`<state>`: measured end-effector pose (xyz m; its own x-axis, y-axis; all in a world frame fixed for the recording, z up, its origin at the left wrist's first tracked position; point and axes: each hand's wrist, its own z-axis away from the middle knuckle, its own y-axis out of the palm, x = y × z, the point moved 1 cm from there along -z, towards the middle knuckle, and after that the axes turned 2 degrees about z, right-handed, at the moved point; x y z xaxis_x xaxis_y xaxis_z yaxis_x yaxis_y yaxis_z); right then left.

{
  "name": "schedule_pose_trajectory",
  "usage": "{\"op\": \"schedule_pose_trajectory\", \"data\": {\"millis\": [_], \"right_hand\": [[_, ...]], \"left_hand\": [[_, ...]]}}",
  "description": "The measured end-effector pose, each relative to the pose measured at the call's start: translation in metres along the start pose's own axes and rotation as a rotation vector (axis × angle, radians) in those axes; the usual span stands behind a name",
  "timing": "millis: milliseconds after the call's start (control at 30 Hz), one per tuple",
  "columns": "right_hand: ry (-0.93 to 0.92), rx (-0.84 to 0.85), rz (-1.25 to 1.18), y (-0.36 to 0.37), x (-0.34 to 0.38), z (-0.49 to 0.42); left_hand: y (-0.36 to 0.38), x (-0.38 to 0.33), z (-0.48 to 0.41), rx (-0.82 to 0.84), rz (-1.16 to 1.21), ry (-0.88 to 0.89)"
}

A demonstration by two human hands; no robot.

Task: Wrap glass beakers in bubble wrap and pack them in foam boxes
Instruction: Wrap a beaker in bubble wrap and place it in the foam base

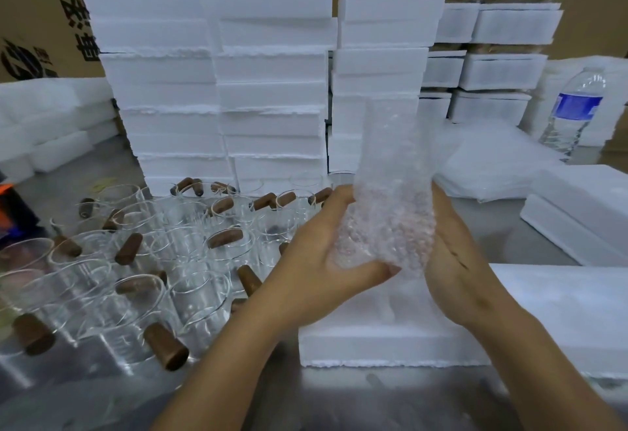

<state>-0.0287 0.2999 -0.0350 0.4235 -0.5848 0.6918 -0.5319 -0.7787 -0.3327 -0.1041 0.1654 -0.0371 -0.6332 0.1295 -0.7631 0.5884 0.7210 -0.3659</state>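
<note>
A roll of clear bubble wrap [390, 192] stands upright between my two hands, above a white foam box [390, 339] on the table. My left hand [326, 257] grips its lower left side, thumb across the front. On the right side my right hand [455, 254] presses flat against the wrap. Whether a beaker sits inside the wrap is hidden by the bubbles. Several bare glass beakers [190, 294] with brown wooden handles crowd the table at the left.
Tall stacks of white foam boxes [217, 90] stand behind the beakers. More foam pieces [577, 220] lie at the right, beside a pile of bubble wrap sheets [492, 165] and a water bottle [574, 111]. Cardboard cartons [40, 16] line the back.
</note>
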Motion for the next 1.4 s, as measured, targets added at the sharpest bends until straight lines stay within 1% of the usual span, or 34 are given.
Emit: {"op": "schedule_pose_trajectory", "data": {"millis": [100, 200, 233, 300, 367, 400, 433, 500, 533, 567, 633, 700, 767, 833, 933, 1067, 1133, 1167, 1200, 1267, 1333, 1367, 1400], "right_hand": [[0.0, 0.007, -0.015, -0.001, 0.0, 0.002], [0.046, -0.028, 0.03, -0.002, 0.003, 0.001], [0.047, -0.06, 0.04, -0.002, 0.005, 0.0], [0.014, -0.184, 0.002, -0.005, 0.011, -0.001], [-0.099, -0.32, -0.011, -0.01, 0.015, 0.0], [-0.189, -0.36, 0.045, -0.012, 0.016, 0.002], [-0.284, -0.373, 0.136, -0.011, 0.018, 0.004], [-0.459, -0.336, 0.338, -0.006, 0.019, 0.007], [-0.508, -0.31, 0.407, -0.002, 0.018, 0.007], [-0.519, -0.295, 0.442, 0.001, 0.016, 0.006], [-0.461, -0.295, 0.434, 0.003, 0.013, 0.006], [-0.355, -0.27, 0.325, 0.003, 0.013, 0.006], [-0.256, -0.204, 0.187, 0.003, 0.013, 0.006], [-0.196, -0.129, 0.127, 0.005, 0.012, 0.006], [-0.162, -0.038, 0.133, 0.011, 0.013, 0.007], [-0.162, 0.081, 0.287, 0.011, 0.008, 0.01], [-0.163, 0.106, 0.306, 0.01, 0.006, 0.009], [-0.189, 0.069, 0.29, 0.01, 0.006, 0.009], [-0.226, -0.008, 0.261, 0.009, 0.008, 0.008], [-0.284, -0.221, 0.183, 0.005, 0.011, 0.008], [-0.222, -0.373, 0.142, 0.001, 0.009, 0.007], [-0.169, -0.39, 0.132, 0.0, 0.008, 0.007], [-0.133, -0.365, 0.129, 0.0, 0.007, 0.006]], "left_hand": [[0.0, -0.002, -0.001, -0.009, -0.069, 0.002], [0.0, -0.006, -0.003, -0.097, -0.068, 0.011], [-0.001, -0.007, -0.003, -0.13, -0.042, -0.002], [-0.003, -0.007, -0.004, -0.182, 0.024, -0.046], [-0.006, -0.005, -0.004, -0.202, 0.052, -0.069], [-0.007, -0.005, -0.004, -0.199, 0.054, -0.077], [-0.007, -0.005, -0.005, -0.193, 0.055, -0.085], [-0.004, -0.004, -0.004, -0.189, 0.048, -0.092], [-0.003, -0.004, -0.004, -0.191, 0.032, -0.084], [-0.001, -0.004, -0.003, -0.191, 0.006, -0.067], [0.001, -0.004, -0.002, -0.183, -0.053, -0.018], [0.001, -0.004, -0.001, -0.181, -0.103, 0.026], [0.0, -0.005, 0.0, -0.174, -0.092, 0.031], [0.0, -0.004, -0.001, -0.168, -0.035, 0.003], [0.0, -0.003, 0.0, -0.179, -0.016, -0.01], [0.001, -0.005, 0.001, -0.145, -0.194, 0.096], [0.003, -0.006, 0.0, -0.137, -0.228, 0.115], [0.004, -0.006, -0.001, -0.149, -0.218, 0.101], [0.004, -0.006, -0.001, -0.168, -0.198, 0.082], [0.003, -0.006, -0.002, -0.2, -0.168, 0.068], [0.001, -0.005, -0.001, -0.212, -0.183, 0.08], [0.0, -0.005, -0.001, -0.209, -0.197, 0.089], [0.0, -0.006, -0.001, -0.205, -0.209, 0.099]]}}
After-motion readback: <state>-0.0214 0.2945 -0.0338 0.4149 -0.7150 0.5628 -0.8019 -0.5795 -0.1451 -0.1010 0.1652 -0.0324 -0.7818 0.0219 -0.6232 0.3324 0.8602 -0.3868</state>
